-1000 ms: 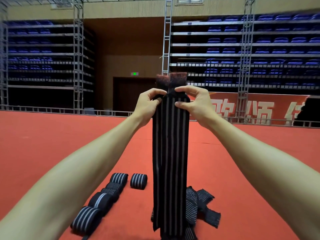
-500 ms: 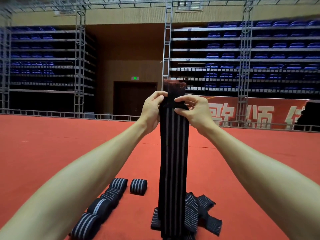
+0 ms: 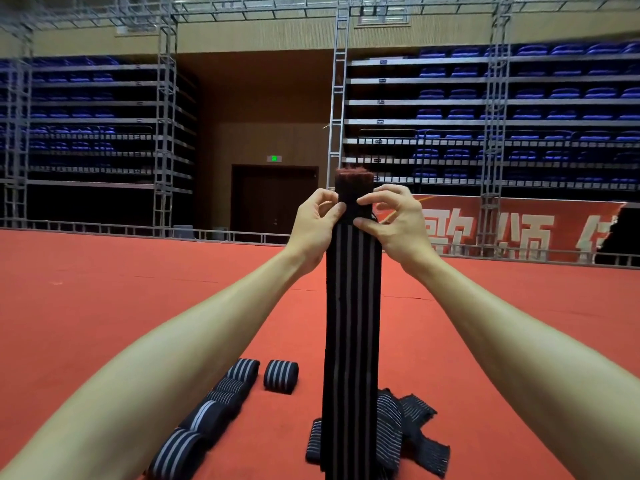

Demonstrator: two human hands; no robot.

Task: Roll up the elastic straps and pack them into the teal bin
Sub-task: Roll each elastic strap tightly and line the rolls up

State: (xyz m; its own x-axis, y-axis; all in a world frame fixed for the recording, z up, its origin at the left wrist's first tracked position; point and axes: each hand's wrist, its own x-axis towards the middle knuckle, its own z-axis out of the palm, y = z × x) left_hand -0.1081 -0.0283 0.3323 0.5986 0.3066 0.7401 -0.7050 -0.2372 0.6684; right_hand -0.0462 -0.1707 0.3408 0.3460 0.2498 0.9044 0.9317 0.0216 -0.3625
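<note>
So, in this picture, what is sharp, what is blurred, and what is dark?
Head view: the long black grey-striped elastic strap, left hand and right hand are sharp; the grey metal scaffold tower at the left edge is smeared; the blue seats lie in dim light.

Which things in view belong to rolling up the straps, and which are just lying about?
Job: long black elastic strap with grey stripes, pinched by left hand and right hand; rolled striped straps; loose pile of unrolled straps.
Just there: red lettered banner; blue stadium seats.
</note>
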